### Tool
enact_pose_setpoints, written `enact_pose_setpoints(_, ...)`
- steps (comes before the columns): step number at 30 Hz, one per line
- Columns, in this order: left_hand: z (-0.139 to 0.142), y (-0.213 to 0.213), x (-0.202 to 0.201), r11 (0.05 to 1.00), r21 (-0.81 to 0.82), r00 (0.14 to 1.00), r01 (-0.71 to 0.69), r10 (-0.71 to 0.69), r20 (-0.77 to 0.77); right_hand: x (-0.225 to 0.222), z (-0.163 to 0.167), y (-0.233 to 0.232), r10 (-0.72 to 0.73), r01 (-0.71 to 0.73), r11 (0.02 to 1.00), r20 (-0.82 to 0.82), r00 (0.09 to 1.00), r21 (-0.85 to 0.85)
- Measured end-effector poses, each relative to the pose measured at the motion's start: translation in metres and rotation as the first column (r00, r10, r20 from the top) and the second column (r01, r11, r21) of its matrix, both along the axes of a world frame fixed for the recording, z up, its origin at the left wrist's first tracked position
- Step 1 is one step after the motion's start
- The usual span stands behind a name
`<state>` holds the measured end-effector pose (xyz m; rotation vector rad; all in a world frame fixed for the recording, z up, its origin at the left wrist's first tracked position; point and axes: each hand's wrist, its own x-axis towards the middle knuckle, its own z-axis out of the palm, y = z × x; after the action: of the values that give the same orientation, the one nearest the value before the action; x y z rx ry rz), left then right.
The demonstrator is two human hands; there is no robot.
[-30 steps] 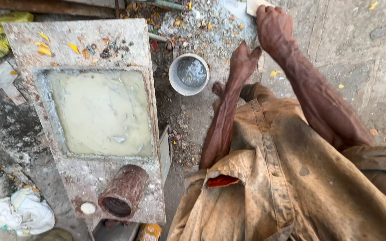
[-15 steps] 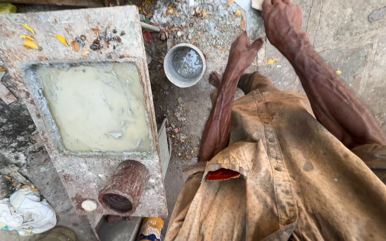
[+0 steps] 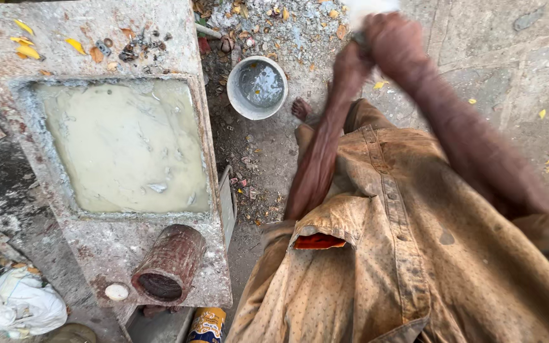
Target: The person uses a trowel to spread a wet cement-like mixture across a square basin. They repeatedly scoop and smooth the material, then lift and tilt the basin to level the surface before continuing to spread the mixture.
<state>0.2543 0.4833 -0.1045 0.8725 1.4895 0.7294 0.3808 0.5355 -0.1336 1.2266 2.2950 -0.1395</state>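
Hands are seen raised together at the top centre of the frame, blurred: left hand (image 3: pixel 354 54) and right hand (image 3: pixel 392 38) seem closed around a pale white thing (image 3: pixel 366 7) cut off by the top edge, but the grip can't be told for sure. Just lower left of them a round grey metal bowl of water (image 3: pixel 257 87) is set on the gravel, nearer the left arm. Further left, a square concrete tray of murky pale liquid (image 3: pixel 125 146) is seen, with a rusty cylindrical can (image 3: pixel 168 263) lying below it.

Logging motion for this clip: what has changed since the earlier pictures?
Both hands have come together near the top edge: left hand meets right hand, which still grips a blurred white object. The round grey metal bowl of water and square cement trough of pale liquid stayed put.
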Motion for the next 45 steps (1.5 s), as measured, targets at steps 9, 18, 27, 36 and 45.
enact_pose_setpoints(9,-0.002,0.001,-0.056,0.999,-0.05,0.983,-0.014,0.004,-0.184,0.073,0.041,0.048,-0.434,0.267,0.901,-0.695,0.574,-0.342)
enact_pose_setpoints(18,-0.016,-0.002,-0.109,0.96,0.267,0.975,-0.082,0.132,-0.176,0.091,0.1,0.01,-0.681,-0.024,0.674,-0.609,-0.406,-0.738)
enact_pose_setpoints(27,0.01,-0.007,-0.085,0.972,0.162,0.985,-0.168,0.171,-0.002,-0.039,0.052,-0.022,0.072,0.199,0.951,-0.797,0.6,0.235)
enact_pose_setpoints(36,-0.005,-0.02,-0.099,0.861,0.227,0.885,-0.454,0.465,0.006,0.01,0.067,-0.007,-0.347,0.348,0.898,-0.919,0.186,-0.269)
enact_pose_setpoints(45,0.009,-0.022,-0.075,0.881,0.049,0.846,-0.47,0.434,0.311,-0.027,0.053,-0.045,-0.173,0.189,0.964,-0.981,-0.084,-0.186)
